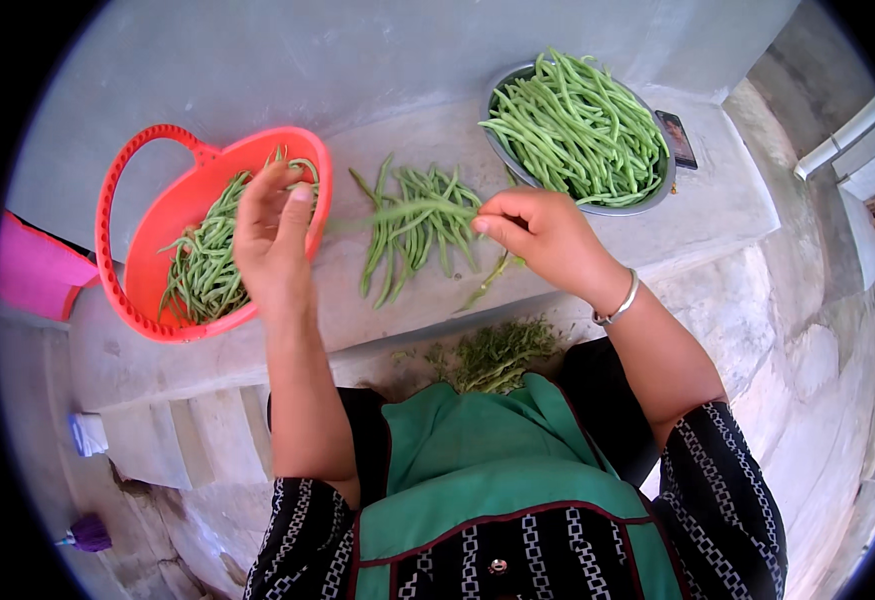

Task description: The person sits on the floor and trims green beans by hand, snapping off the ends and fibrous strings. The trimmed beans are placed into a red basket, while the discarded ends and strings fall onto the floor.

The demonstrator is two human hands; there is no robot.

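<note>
Green apron cloth (pixel 477 470) over a black patterned garment filled the lower middle of the view, closest to the camera, with both forearms rising from it toward a grey concrete ledge (pixel 717 210) that served as the table. Just beyond the apron, on a lower step, lay a small heap of trimmed bean ends (pixel 497 352).

The right hand (pixel 542 240), with a silver bangle (pixel 617 302) at the wrist, was closed in a pinch on one end of a single long green bean (pixel 397 212), thumb and fingertips pressed together around it. That bean stretched leftward, roughly level, above a loose pile of green beans (pixel 412 235) lying on the table between the two hands. The left hand (pixel 272 235) was raised in front of the red plastic basket (pixel 172 225), its fingers half curled and narrow, thumb close to the forefinger near the bean's far tip; whether it actually gripped the tip could not be told.

The red basket sat on the table to the left, handle pointing away, with a heap of beans inside. A metal bowl (pixel 662 190) stood at the back right, piled high with more green beans, and a dark phone (pixel 676 138) lay just beside its right rim. A pink object (pixel 37 270) showed at the far left edge.
</note>
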